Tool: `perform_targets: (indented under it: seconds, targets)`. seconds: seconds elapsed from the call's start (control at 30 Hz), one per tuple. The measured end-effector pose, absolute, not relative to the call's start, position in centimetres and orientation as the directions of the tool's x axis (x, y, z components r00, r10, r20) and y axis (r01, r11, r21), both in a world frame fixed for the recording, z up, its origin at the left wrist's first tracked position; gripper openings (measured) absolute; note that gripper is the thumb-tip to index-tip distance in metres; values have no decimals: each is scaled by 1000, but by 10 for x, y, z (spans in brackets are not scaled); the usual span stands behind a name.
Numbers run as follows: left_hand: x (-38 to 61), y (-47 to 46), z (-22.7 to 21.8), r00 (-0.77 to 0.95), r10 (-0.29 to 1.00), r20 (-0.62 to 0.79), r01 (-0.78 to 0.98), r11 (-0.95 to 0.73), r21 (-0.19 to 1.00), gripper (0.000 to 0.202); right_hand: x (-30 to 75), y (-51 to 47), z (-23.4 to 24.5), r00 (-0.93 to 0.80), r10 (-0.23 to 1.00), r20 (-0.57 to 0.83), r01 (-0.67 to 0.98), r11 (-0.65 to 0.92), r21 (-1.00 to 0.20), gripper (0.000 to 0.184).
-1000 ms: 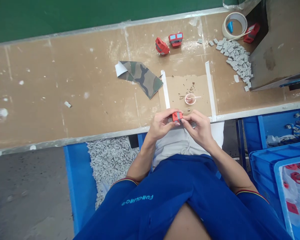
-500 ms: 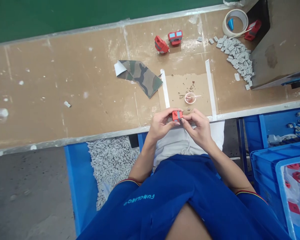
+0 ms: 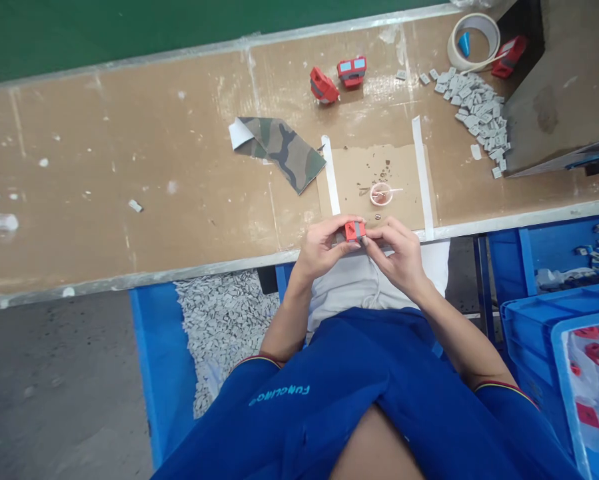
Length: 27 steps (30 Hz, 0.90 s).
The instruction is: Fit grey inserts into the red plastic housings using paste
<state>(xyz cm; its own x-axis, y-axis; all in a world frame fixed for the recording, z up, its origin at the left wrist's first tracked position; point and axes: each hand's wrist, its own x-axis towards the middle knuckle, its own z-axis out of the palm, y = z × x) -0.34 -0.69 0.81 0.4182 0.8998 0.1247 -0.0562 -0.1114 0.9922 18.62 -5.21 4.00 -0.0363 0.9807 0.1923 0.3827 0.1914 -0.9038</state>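
Both of my hands are held together at the bench's front edge, over my lap. My left hand (image 3: pixel 324 248) and my right hand (image 3: pixel 396 257) both pinch a small red plastic block (image 3: pixel 355 231) with a grey band, fingertips on its sides. Part of the block is hidden by my fingers. Just beyond my hands, a small round cup (image 3: pixel 381 194) with a thin stick in it stands on a cardboard sheet (image 3: pixel 349 173) between white tape strips.
Two red blocks (image 3: pixel 337 79) and a camouflage fabric piece (image 3: pixel 279 150) lie on the bench (image 3: pixel 129 160). Right of them are loose grey pieces (image 3: pixel 479 113) and a tape roll (image 3: pixel 474 41). A blue crate (image 3: pixel 529 347) stands at lower right, and grey pieces (image 3: pixel 224 333) fill a blue bin at lower left.
The whole view drifts slightly as my head moves. My hands stay together on the red block, with no visible change of grip.
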Motion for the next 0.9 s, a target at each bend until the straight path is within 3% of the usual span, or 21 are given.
perform_targets:
  seconds: [0.27,0.43,0.73,0.9]
  targets:
    - [-3,-7,5,438,893,107,-46,-96,994,54,201,-46,53,-226,951,210,563,303,-769,13]
    - [-4,-6,6,446,888,111,-1,-123,992,52,205,-39,56,-299,943,148,561,299,-772,16]
    - [-4,-6,9,437,893,106,15,-125,992,48,198,-41,49,-250,959,132,566,255,-784,17]
    - [-3,-8,8,447,893,53,-41,-39,998,50,195,-46,57,-207,968,144,557,238,-796,13]
